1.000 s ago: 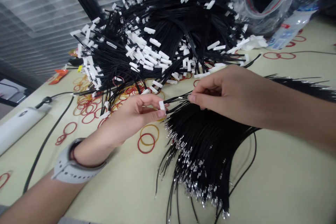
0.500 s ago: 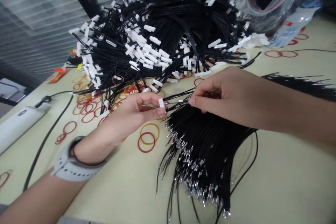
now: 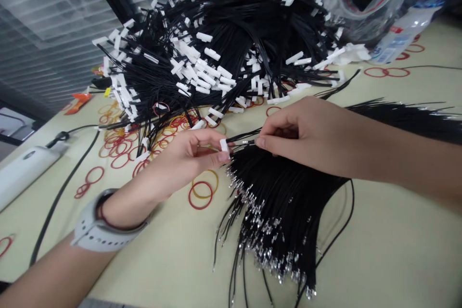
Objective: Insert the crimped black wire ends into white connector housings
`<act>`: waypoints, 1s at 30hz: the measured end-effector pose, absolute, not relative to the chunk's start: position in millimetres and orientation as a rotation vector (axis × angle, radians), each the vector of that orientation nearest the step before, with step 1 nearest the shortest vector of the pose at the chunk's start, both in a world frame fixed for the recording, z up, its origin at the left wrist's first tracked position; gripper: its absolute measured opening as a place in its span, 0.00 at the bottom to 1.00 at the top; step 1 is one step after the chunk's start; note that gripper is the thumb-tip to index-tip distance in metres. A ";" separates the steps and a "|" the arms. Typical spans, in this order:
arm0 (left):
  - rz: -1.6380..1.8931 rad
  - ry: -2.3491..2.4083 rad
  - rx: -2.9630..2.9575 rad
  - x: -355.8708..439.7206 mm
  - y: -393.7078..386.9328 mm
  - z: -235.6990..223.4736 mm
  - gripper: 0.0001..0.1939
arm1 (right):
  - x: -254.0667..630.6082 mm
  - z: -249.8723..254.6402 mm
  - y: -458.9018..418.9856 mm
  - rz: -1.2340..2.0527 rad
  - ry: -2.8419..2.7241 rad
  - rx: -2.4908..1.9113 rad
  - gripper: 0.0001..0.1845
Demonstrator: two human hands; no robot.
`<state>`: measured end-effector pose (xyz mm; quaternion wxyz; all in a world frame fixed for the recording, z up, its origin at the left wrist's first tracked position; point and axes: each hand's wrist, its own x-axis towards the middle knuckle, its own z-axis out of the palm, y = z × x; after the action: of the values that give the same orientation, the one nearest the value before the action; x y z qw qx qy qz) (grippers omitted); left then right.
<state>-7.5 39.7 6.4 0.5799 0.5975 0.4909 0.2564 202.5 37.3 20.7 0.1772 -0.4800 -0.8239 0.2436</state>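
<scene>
My left hand [image 3: 187,159] pinches a small white plastic connector [image 3: 224,146] between thumb and fingers; a grey watch sits on that wrist. My right hand [image 3: 299,132] pinches a thin black wire [image 3: 242,142] by its metal tip, which points at the connector and almost touches it. Both hands hover over a fanned bundle of loose black wires with bare metal terminals [image 3: 277,216] lying on the pale table [image 3: 390,245]. Behind them is a big heap of black wires fitted with white connectors [image 3: 224,53].
Red and yellow rubber bands [image 3: 202,192] are scattered on the table near my left hand. A white power strip [image 3: 25,173] and a black cable [image 3: 61,197] lie at the left. A clear plastic bag [image 3: 364,0] and a bottle [image 3: 397,38] sit at the back right.
The wire tip in my right hand has moved left, closer to the white connector. My left hand has barely shifted.
</scene>
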 end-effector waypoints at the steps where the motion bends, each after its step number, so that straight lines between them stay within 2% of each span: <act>1: 0.605 1.145 1.407 -6.1 38.6 7.0 0.02 | 202.2 20.5 37.1 0.705 -2.340 -1.329 0.13; 30: 0.547 1.065 1.290 -7.9 35.9 8.2 0.03 | 198.9 19.3 31.5 0.647 -2.343 -1.147 0.10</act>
<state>-7.9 35.9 8.2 0.6371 0.5649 0.4664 0.2397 198.9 31.5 19.3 0.2250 -0.4160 -0.8493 0.2344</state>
